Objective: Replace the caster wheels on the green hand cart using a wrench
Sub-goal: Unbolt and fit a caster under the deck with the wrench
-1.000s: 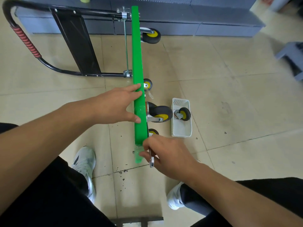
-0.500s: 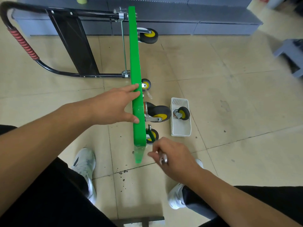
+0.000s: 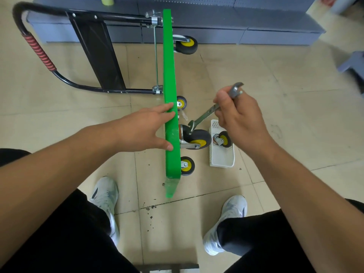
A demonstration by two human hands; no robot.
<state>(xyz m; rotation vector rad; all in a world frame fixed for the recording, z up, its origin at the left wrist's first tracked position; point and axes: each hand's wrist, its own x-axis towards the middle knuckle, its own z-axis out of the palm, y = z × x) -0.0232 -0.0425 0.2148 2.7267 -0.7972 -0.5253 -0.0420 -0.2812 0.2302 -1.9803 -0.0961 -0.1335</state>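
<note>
Tiled floor (image 3: pixel 256 85): right hand (image 3: pixel 239 119), fingers wrapped round wrench (image 3: pixel 204 117), moved from green cart (image 3: pixel 169 66) end to big caster (image 3: pixel 199 137) mount, so loosening looks next; left hand (image 3: pixel 145 131) flat, bracing deck.

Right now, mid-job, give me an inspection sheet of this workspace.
Surface: pale tiled floor.
Job's things: green cart stands on its edge; wrench has its lower end at the middle wheel mount; spare wheel lies in a white basket.
Clutter: dark crumbs on the floor near the cart's near end.
Hands: left hand braces the cart's top edge with straight fingers; right hand grips the wrench.
Cables: nothing seen.
Surroundings: grey shelf base behind the cart; grey stool at the right.
</note>
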